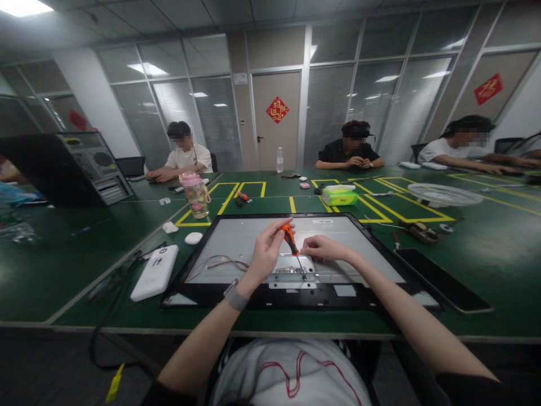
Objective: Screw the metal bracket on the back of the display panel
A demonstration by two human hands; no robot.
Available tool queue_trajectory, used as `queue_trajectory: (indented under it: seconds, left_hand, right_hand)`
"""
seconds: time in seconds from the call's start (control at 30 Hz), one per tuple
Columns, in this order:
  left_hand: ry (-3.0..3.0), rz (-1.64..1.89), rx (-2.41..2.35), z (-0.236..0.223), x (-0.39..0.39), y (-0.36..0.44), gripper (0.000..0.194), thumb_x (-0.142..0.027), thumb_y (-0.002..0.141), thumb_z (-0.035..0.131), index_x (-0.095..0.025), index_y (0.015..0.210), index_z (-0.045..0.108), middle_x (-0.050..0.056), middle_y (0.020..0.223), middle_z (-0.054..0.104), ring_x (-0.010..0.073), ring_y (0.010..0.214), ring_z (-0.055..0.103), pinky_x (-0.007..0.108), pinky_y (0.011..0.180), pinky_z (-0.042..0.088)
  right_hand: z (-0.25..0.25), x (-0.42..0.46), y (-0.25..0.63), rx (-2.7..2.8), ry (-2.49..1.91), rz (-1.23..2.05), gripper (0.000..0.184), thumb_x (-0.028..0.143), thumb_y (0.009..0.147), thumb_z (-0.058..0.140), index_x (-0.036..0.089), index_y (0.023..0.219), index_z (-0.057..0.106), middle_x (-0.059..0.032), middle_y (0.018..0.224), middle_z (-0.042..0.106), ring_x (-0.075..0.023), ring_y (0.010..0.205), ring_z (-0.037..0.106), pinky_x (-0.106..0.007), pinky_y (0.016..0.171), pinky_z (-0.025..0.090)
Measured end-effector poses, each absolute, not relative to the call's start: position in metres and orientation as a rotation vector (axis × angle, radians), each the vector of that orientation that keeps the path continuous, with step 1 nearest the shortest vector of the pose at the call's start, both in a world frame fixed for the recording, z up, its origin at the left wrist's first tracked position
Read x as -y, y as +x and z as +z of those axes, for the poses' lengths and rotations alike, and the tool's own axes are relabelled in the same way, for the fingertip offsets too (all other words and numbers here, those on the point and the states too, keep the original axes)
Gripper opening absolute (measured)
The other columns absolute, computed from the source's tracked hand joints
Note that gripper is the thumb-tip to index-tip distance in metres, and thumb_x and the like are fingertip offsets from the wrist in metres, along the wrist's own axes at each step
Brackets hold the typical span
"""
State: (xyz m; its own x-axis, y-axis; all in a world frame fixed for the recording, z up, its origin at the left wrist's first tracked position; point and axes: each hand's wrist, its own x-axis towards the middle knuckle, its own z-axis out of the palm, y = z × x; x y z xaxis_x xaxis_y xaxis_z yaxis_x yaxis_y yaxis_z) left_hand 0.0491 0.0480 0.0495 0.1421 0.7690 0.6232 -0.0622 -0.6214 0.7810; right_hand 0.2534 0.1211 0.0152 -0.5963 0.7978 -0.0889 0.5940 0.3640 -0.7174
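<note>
Left hand (pixel 267 248) holds the tilted screwdriver (pixel 290 239), tip apparently at the bracket (pixel 291 285) of the panel (pixel 236 231) on the worktop (pixel 139 220). Right hand (pixel 324 248): fingers bunched, contents indeterminable. Squaring the shaft should limit slipping.

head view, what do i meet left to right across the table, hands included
Computer tower → power bank → pink-lidded bottle → left hand → screwdriver → right hand → black phone.

Black sleeves (pixel 467 389), grey-banded watch (pixel 235 295), pale clothing (pixel 253 380) with red lines (pixel 293 389)
</note>
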Motion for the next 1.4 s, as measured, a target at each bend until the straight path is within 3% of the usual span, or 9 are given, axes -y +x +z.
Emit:
queue_trajectory:
  seconds: [0.2,0.5,0.63,0.73,0.97,1.17,1.4]
  left_hand:
    - [1.725,1.466,-0.608,0.0502,-0.0482,0.0495,0.035,-0.027,0.091,0.044,-0.015,0.123,0.054,0.011,0.111,0.064,0.0193,0.099,0.062,0.034,0.091,0.047]
    - [1.821,1.508,-0.722,0.0506,-0.0491,0.0497,0.028,-0.029,0.082,0.059,-0.019,0.108,0.064,0.003,0.089,0.055,0.0115,0.078,0.054,0.023,0.073,0.047]
    - [1.719,1.444,-0.659,0.0510,-0.0485,0.0492,0.037,-0.031,0.090,0.045,-0.018,0.123,0.054,0.008,0.104,0.060,0.0159,0.090,0.059,0.029,0.081,0.049]
    - [1.664,1.423,-0.627,0.0501,-0.0484,0.0495,0.042,-0.031,0.089,0.047,-0.017,0.128,0.049,0.010,0.107,0.061,0.0173,0.091,0.062,0.032,0.084,0.049]
    - [1.744,1.491,-0.761,0.0482,-0.0501,0.0513,0.030,-0.028,0.080,0.062,-0.018,0.108,0.063,0.003,0.085,0.058,0.0112,0.076,0.057,0.023,0.075,0.047]
    - [1.709,1.513,-0.749,0.0502,-0.0486,0.0513,0.032,-0.033,0.089,0.046,-0.015,0.111,0.061,0.005,0.086,0.058,0.0125,0.077,0.054,0.024,0.071,0.047]
    - [1.681,1.508,-0.721,0.0462,-0.0506,0.0514,0.031,-0.031,0.089,0.047,-0.016,0.114,0.057,0.006,0.094,0.059,0.0129,0.082,0.056,0.026,0.077,0.047]
  right_hand:
    - [0.0160,-0.1202,0.2528,2.335,-1.241,1.072,0.042,0.057,0.077,0.055,0.015,0.075,0.054,0.0027,0.052,0.050,-0.0093,0.046,0.047,-0.019,0.040,0.036]
    - [0.0156,-0.1204,0.2531,2.341,-1.231,1.074,0.040,0.054,0.078,0.055,0.014,0.076,0.056,0.0034,0.051,0.049,-0.0084,0.045,0.046,-0.018,0.040,0.035]
    - [0.0150,-0.1208,0.2534,2.342,-1.221,1.067,0.042,0.056,0.077,0.055,0.015,0.074,0.054,0.0030,0.050,0.050,-0.0092,0.045,0.047,-0.019,0.040,0.036]
    - [0.0134,-0.1218,0.2543,2.342,-1.220,1.068,0.042,0.057,0.077,0.055,0.015,0.074,0.054,0.0032,0.051,0.049,-0.0093,0.045,0.047,-0.019,0.040,0.036]
    - [0.0144,-0.1218,0.2538,2.355,-1.223,1.067,0.039,0.054,0.079,0.053,0.015,0.076,0.054,0.0031,0.052,0.049,-0.0090,0.046,0.047,-0.018,0.040,0.035]
    - [0.0144,-0.1213,0.2539,2.345,-1.235,1.074,0.041,0.056,0.078,0.054,0.015,0.076,0.055,0.0028,0.052,0.050,-0.0090,0.046,0.047,-0.019,0.040,0.035]
    - [0.0134,-0.1220,0.2544,2.344,-1.227,1.069,0.042,0.057,0.078,0.054,0.015,0.075,0.054,0.0025,0.052,0.050,-0.0088,0.046,0.046,-0.018,0.039,0.034]
